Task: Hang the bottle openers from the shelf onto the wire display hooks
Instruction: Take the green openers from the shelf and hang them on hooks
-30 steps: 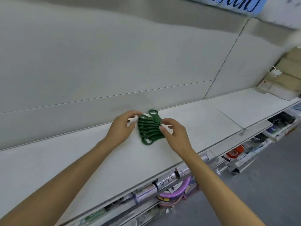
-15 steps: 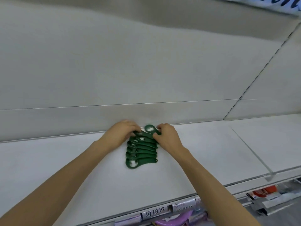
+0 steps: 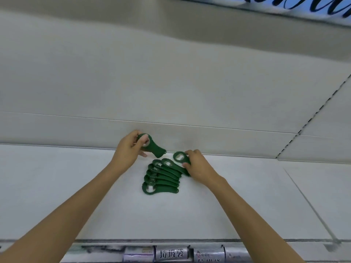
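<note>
While each hand [image 3: 127, 149] [image 3: 197, 166] grips one opener [image 3: 157, 150] [image 3: 180, 158], six overlap on shelf [image 3: 76, 196].

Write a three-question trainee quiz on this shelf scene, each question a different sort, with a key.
1. True or false: the left hand holds a green opener lifted off the stack.
2. What does the right hand grip? A) a price label B) the top opener of the stack C) nothing
3. Fill in: the stack lies on the white ___.

Key: 1 true; 2 B; 3 shelf.
</note>
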{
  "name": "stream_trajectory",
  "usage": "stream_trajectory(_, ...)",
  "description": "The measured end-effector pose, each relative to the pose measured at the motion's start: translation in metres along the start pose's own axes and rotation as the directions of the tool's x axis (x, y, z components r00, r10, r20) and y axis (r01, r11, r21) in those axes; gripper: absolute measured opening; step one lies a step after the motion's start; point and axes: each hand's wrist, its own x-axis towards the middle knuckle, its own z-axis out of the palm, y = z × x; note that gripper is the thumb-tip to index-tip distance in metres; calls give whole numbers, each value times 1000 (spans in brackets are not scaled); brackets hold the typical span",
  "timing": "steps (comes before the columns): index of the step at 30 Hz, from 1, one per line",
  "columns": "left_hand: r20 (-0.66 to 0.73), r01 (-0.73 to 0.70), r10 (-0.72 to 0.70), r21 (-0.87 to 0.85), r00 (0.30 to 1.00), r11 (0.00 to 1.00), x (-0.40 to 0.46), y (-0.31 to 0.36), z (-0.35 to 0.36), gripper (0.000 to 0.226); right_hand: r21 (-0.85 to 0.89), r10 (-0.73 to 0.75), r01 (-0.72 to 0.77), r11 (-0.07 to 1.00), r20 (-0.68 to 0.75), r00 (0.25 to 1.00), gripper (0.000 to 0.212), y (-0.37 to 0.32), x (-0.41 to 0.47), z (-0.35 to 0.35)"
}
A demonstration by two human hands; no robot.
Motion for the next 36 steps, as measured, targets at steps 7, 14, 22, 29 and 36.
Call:
stream_trajectory(7, 5, 306, -374, -589, 927, 748, -33, 26, -8, 21, 218, -89, 111, 970, -107, 990, 21, -8, -3, -4)
stream_trajectory(14, 39, 307, -371, -645, 928, 700, -72, 18, -33, 20, 607, -185, 201, 769, -90, 979, 27, -55, -6, 4)
stream_trajectory(22, -194, 144, -242, -415, 951, 898, -135, 32, -96, 19, 780, -316, 205, 591, -10, 949, 6, -138, -26, 31)
stream_trajectory(29, -352, 102, -242, -373, 904, 922, -202, 35, -173, 6, 778, -460, 270, 567, 27, 887, 12, -235, -60, 77)
stream_trajectory(36, -419, 147, -274, -310, 866, 939, -294, 18, -290, 12, 823, -528, 279, 494, 29, 849, 12, -357, -116, 160)
